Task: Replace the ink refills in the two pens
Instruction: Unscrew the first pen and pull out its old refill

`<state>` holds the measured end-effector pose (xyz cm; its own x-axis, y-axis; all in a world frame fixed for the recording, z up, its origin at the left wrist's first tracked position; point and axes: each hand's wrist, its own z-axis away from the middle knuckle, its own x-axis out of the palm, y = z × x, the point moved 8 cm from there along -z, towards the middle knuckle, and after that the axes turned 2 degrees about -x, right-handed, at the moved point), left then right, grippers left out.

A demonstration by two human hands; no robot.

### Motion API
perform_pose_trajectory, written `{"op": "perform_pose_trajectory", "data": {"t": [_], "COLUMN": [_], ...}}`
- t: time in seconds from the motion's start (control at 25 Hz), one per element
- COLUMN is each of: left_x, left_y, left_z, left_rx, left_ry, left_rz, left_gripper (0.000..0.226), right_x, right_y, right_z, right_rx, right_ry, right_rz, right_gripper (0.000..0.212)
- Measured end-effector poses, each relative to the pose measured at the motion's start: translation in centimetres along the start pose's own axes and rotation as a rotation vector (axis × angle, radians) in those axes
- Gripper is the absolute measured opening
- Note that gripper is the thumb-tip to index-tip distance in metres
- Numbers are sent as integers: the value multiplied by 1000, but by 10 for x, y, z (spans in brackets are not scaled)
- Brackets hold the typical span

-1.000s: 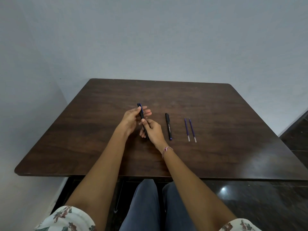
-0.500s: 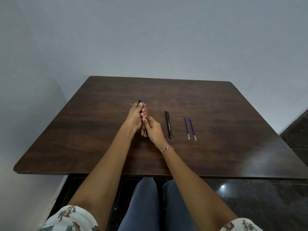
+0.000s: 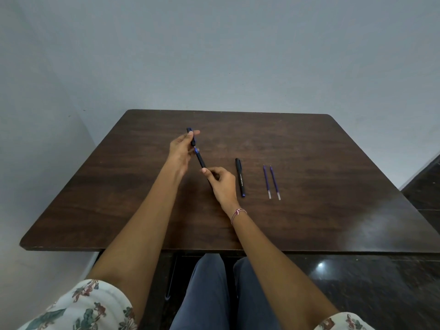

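Dark brown wooden table [image 3: 309,144]: rounded corners, visible grain, glossy sheen at near right, near edge slightly scuffed. Pale grey-blue wall [image 3: 214,55] behind and to the left, the two faces meeting in a corner at far left. Dark polished floor [image 3: 369,289] below and right of the table, one bright light reflection on it. Grey-blue trousers [image 3: 202,296] at bottom centre, knees under the table edge. White floral sleeves, one at lower left [image 3: 78,306], one at lower right [image 3: 342,321]. Thin pink-and-white bracelet [image 3: 238,213] on the right wrist.
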<state>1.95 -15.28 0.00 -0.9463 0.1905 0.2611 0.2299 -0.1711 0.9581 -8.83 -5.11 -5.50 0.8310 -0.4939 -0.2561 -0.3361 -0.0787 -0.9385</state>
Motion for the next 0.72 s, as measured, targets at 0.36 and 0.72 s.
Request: {"op": "perform_pose_trajectory", "data": {"t": [0.36,0.72], "left_x": [-46,-61], "left_y": [-15,-23], "left_z": [-14,-6], "left_rx": [-56,-127], "left_ry": [318,404], "left_rz": [-502,-1071], "left_gripper": [28,44], "right_x": [-9,-7], "right_y": [0,1], "right_z": [1,-1], "right_rx": [35,52], "right_ry": [105,86], "right_rz": [8,34], "right_gripper": [29,33]}}
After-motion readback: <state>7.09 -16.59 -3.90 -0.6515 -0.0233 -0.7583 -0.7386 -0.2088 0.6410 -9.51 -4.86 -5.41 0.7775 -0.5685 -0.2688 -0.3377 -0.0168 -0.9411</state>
